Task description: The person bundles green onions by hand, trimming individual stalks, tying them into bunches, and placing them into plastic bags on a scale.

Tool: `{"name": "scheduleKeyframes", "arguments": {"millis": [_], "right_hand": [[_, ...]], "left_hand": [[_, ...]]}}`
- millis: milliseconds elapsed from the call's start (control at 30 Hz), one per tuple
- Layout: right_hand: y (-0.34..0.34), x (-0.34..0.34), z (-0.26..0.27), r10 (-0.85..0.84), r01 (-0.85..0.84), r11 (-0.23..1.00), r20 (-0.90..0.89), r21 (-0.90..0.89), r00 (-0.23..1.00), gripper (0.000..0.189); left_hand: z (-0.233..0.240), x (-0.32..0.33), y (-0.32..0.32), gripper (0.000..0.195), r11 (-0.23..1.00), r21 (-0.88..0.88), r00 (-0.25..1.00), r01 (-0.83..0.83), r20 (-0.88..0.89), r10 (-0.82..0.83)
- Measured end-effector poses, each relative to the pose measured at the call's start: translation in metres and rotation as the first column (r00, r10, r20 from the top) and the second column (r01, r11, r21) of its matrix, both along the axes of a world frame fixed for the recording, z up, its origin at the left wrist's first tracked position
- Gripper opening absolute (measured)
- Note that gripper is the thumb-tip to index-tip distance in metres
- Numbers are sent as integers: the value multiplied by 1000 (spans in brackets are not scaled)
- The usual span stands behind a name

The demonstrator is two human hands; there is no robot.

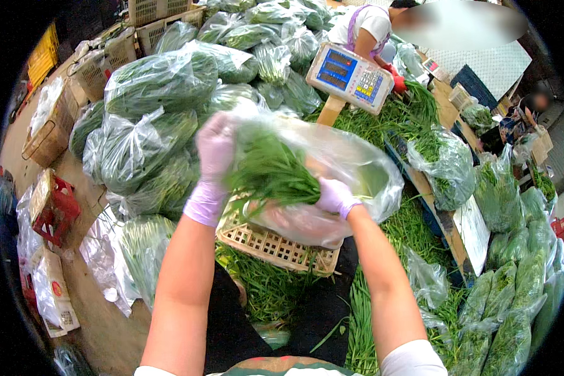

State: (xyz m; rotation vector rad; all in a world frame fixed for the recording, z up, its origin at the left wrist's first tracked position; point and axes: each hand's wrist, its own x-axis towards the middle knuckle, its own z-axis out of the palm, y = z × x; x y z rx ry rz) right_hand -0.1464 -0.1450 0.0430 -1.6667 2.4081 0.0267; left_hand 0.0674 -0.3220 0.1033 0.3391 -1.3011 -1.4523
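Note:
My left hand, in a pale purple glove, is closed on the edge of a clear plastic bag at the centre. My right hand, gloved alike, grips a bunch of long green leafy stalks by one end. The leaves fan out toward my left hand and lie against the bag, slightly blurred. Under the bag stands a cream plastic crate with a lattice side. Just beyond the bag is a scale display on a post. The far ends of the leaves are partly veiled by the plastic.
Filled bags of greens are piled at the front left. Loose green stalks cover the ground around my legs. More bagged greens stand at right, past a wooden board. A co-worker in red gloves handles greens beyond the scale. Crates stand at left.

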Motion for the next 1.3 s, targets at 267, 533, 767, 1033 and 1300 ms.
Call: {"name": "scheduleKeyframes", "arguments": {"millis": [267, 533, 767, 1033, 1300], "right_hand": [[18, -30, 11, -129, 115, 961, 41, 251, 991, 60], [113, -44, 50, -191, 219, 971, -250, 91, 949, 82], [176, -31, 68, -168, 254, 953, -405, 168, 899, 59], [96, 3, 33, 46, 58, 886, 211, -459, 976, 34], [54, -34, -34, 31, -66, 990, -268, -123, 963, 46]], "left_hand": [[30, 6, 23, 17, 966, -146, 950, -212, 203, 239], [39, 11, 41, 16, 979, 125, 883, 163, 425, -201], [51, 39, 63, 20, 834, 131, 614, 536, 617, -492], [41, 37, 65, 39, 815, 284, 823, 505, 127, -554], [64, 60, 78, 49, 782, 139, 783, 608, -267, -562]]}}
